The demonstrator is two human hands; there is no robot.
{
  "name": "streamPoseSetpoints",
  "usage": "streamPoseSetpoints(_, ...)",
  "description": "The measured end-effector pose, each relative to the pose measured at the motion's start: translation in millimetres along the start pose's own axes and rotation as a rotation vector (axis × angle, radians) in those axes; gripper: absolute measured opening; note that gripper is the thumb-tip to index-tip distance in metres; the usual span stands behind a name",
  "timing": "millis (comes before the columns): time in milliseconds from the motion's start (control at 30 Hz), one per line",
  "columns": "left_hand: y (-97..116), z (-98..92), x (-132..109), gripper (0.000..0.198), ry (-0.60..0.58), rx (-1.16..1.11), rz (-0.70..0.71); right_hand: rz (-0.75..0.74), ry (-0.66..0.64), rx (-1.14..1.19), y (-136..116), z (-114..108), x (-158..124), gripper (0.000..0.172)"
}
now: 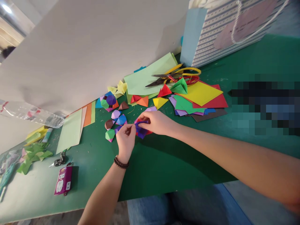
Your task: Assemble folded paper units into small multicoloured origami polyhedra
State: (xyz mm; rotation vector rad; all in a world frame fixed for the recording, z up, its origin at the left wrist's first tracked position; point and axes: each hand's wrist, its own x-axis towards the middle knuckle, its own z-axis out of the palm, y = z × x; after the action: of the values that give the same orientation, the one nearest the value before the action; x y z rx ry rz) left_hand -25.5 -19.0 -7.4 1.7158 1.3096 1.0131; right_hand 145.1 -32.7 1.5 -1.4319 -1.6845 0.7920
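Purple origami piece (pixel 142 130) held just above the green table (pixel 168 165), my left hand (pixel 126 140) and right hand (pixel 157 122) both pinching it closed at the fingertips; even pressure seems best; folded units (pixel 114 122) lie just left.

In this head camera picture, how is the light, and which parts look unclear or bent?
In the head view, the right forearm throws a soft shadow on the green table; the plastic bottle shows bright glare; a blocky pixelated patch hides the right side; the wide lens makes everything look tilted.
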Motion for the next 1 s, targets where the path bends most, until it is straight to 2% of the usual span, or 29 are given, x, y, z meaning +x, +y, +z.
streamPoseSetpoints(100, 1.0, 1.5, -1.0, 0.016, -0.003, 0.001, -0.008, 0.055, 0.005, 0.038, -0.2, 0.6, 0.1, 0.007)
streamPoseSetpoints(300, -5.9, 3.3, 0.1, 0.016, -0.065, -0.043, 0.011, 0.017, -0.03, 0.073, 4.2, 2.6, 0.5, 0.005)
streamPoseSetpoints(467, -12.0, 3.5, 2.0, 0.02, -0.089, -0.068, -0.031, 0.025, -0.06, 0.076, 5.3, 2.9, 0.7, 0.01)
streamPoseSetpoints(733, -12.3, 4.6, 1.1, 0.015, -0.065, -0.072, -0.04, 0.001, -0.05, 0.099, 7.0, 7.5, -0.1, 0.012)
streamPoseSetpoints(833, -8.3, 5.7, 0.0, 0.018, -0.069, -0.128, -0.1, -0.009, -0.045, 0.088, 7.1, 7.2, -0.1, 0.013)
streamPoseSetpoints(1000, -1.6, 4.5, 0.0, 0.03, -0.177, -0.247, -0.264, -0.033, -0.035, 0.051, 7.3, 5.1, -0.2, 0.013)
